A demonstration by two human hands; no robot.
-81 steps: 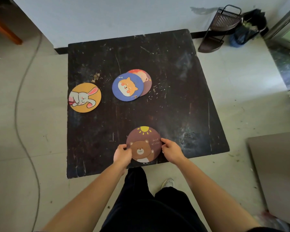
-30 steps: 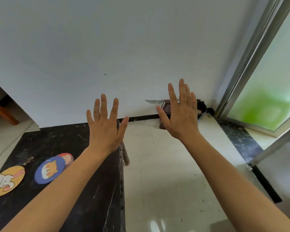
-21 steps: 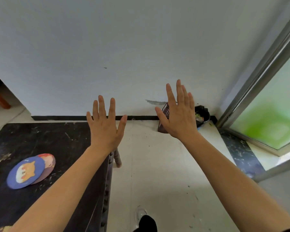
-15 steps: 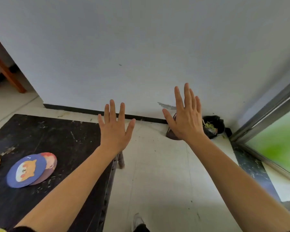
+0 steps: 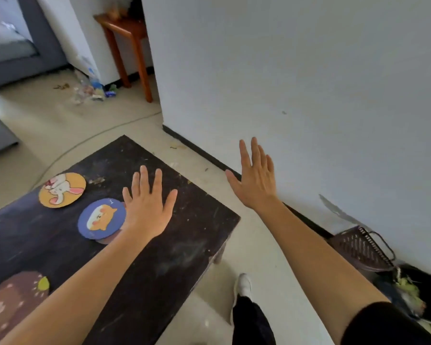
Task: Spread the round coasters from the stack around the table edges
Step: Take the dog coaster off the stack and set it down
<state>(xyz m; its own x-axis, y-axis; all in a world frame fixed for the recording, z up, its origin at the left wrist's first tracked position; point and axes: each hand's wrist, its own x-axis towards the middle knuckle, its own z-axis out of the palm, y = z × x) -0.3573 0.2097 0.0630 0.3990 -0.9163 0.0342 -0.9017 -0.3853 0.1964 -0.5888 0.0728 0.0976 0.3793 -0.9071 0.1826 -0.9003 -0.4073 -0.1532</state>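
A dark scratched table (image 5: 184, 232) fills the lower left. On it lie an orange rabbit coaster (image 5: 62, 190) near its far left edge, a blue dog coaster (image 5: 101, 218) stacked on a reddish one that is mostly hidden, and a brown bear coaster (image 5: 13, 302) at the near left. My left hand (image 5: 148, 207) hovers flat, fingers spread, just right of the blue coaster and holds nothing. My right hand (image 5: 255, 179) is raised over the floor beyond the table's right edge, fingers apart and empty.
A white wall (image 5: 309, 83) stands close on the right, with a dark wire rack (image 5: 361, 247) and a black bag (image 5: 416, 292) at its foot. A wooden side table (image 5: 127, 43) and floor litter (image 5: 92, 89) are at the back left. My shoe (image 5: 243, 286) is on the tiles.
The view has swung left and down, so more of the table and all coasters show. Both hands have lowered; my left hand is now over the table beside the blue coaster.
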